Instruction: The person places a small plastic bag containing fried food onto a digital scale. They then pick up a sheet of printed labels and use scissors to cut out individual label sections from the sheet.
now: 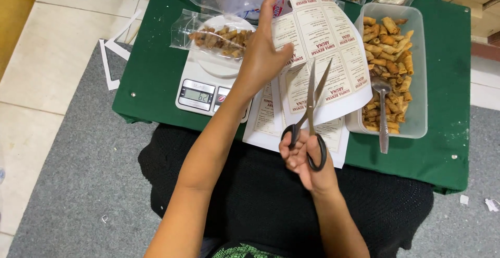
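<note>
My left hand holds up a white sheet of printed labels by its left edge, fingers stretched upward. My right hand grips black-handled scissors, blades parted and pointing up at the sheet's lower edge. Another label sheet lies flat on the green table under the raised one.
A white digital scale carries a clear bag of small fried rolls. A clear tub at the right holds more rolls and a metal spoon. Filled and empty bags lie at the back. Paper strips lie on the floor at left.
</note>
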